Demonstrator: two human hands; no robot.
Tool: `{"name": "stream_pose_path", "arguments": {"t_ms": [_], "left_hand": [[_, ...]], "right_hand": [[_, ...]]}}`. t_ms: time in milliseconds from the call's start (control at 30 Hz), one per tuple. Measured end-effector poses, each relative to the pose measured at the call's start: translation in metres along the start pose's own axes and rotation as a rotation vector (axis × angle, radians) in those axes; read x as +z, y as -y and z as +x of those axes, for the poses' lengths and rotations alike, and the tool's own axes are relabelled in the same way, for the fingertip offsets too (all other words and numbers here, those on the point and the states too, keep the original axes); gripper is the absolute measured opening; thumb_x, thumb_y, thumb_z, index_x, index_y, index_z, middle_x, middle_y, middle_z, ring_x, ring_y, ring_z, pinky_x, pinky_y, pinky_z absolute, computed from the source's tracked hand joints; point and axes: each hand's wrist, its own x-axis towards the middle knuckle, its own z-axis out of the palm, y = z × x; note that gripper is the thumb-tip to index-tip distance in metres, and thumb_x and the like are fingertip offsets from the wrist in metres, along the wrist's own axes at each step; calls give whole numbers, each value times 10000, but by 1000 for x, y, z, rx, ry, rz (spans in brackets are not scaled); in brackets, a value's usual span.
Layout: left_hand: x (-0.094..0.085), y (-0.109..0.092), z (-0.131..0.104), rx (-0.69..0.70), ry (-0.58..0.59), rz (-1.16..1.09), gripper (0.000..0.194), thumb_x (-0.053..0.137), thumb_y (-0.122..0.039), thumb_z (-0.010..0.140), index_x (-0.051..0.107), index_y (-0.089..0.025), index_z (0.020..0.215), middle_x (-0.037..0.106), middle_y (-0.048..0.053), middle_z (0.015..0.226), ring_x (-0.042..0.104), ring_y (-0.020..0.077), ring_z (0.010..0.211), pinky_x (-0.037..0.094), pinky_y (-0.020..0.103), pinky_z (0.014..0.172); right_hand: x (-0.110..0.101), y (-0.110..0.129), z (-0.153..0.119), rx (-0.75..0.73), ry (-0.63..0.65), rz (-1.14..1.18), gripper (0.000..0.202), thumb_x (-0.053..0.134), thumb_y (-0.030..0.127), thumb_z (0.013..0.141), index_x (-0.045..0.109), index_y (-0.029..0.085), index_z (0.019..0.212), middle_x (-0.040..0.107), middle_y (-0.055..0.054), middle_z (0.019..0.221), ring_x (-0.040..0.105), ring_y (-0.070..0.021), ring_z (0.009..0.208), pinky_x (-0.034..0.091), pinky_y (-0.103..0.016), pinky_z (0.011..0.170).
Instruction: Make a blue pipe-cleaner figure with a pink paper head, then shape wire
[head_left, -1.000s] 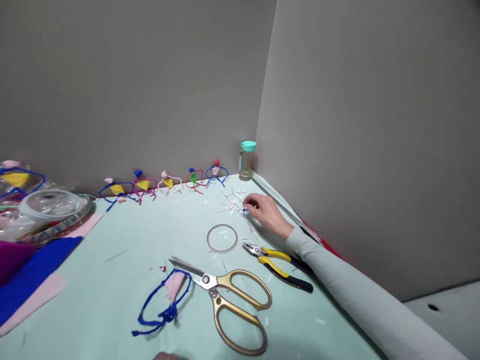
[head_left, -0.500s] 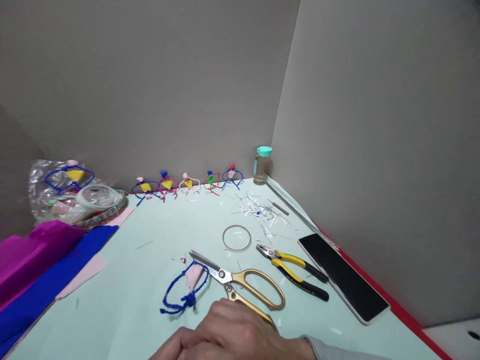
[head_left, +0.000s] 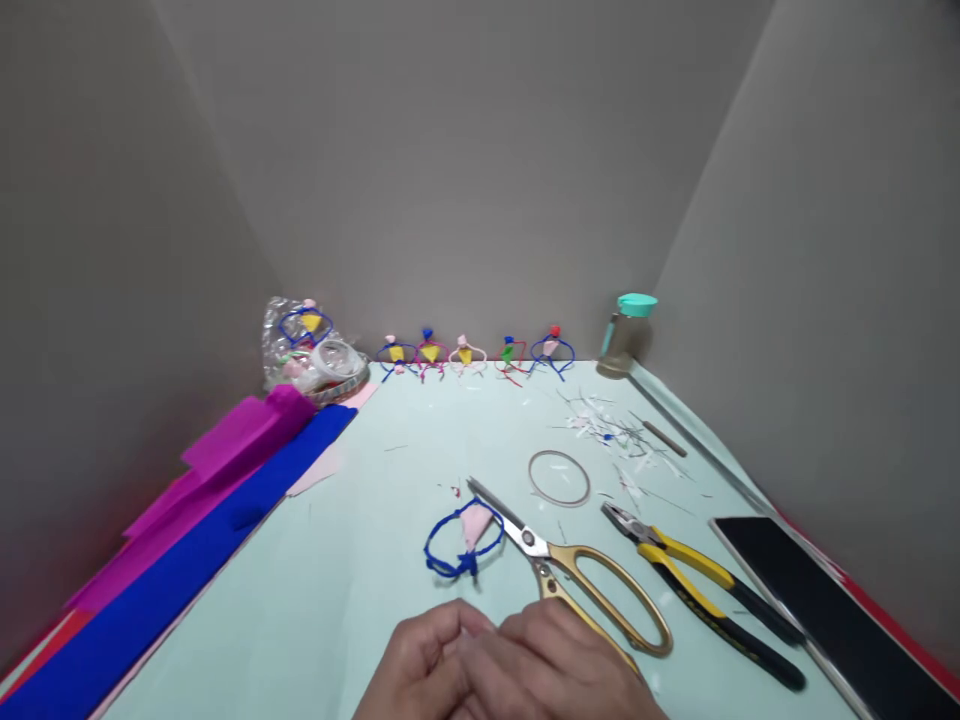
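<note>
At the bottom centre, my left hand (head_left: 427, 665) and my right hand (head_left: 559, 665) are pressed together with curled fingers. Whatever they may hold is hidden between them. Just beyond them lies a blue wrapped-wire loop (head_left: 442, 571) with a pale pink paper piece (head_left: 475, 522) at its top. Gold-handled scissors (head_left: 576, 556) lie partly open, one blade beside the loop and one handle passing behind my right hand. A thin wire ring (head_left: 559, 500) is further back. Pliers with yellow and black handles (head_left: 697, 590) rest to the right.
Blue paper (head_left: 202, 545) and magenta paper (head_left: 247, 440) lie left, near a plastic bag (head_left: 274, 335) and tape roll (head_left: 337, 358). Several small wire figures (head_left: 466, 352) line the back wall. Right are a bottle (head_left: 628, 335), scraps (head_left: 607, 430), a brown stick (head_left: 664, 438) and a phone (head_left: 832, 620).
The view has turned left, so table items appear further right. Both hands now show clearly at the bottom; before, the right hand covered most of the left.
</note>
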Motion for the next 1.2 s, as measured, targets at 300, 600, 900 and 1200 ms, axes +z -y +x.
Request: {"name": "stream_pose_path", "arguments": {"t_ms": [300, 600, 900, 1200], "left_hand": [[9, 0, -5, 26, 156, -83, 488, 844, -527, 742, 670, -114, 936, 798, 148, 731, 765, 229, 620, 600, 325, 626], [13, -5, -9, 10, 183, -193, 464, 886, -437, 707, 646, -140, 969, 753, 54, 697, 765, 189, 633, 610, 305, 698], [16, -7, -6, -60, 213, -181, 433, 888, -432, 656, 680, -133, 890, 767, 109, 678, 757, 233, 576, 623, 338, 568], [19, -18, -7, -4, 97, -132, 250, 824, -323, 618, 706, -121, 707, 693, 50, 525, 647, 180, 394, 507, 247, 356]], "right_hand": [[-19, -10, -2, 203, 237, 337, 270, 342, 205, 1085, 592, 158, 1175, 677, -25, 763, 562, -175, 688, 468, -287, 627], [-22, -8, -8, 111, 271, 279, 270, 358, 154, 1063, 599, 185, 943, 619, -12, 713, 475, -179, 671, 394, -330, 654], [-25, -8, -20, 426, 222, 423, 103, 536, 156, 989, 537, 257, 970, 587, 7, 807, 595, -153, 716, 509, -256, 646], [-29, -17, -26, 351, 234, 437, 383, 582, 269, 1002, 517, 260, 1380, 764, -69, 1006, 760, -215, 836, 633, -306, 833]]}}
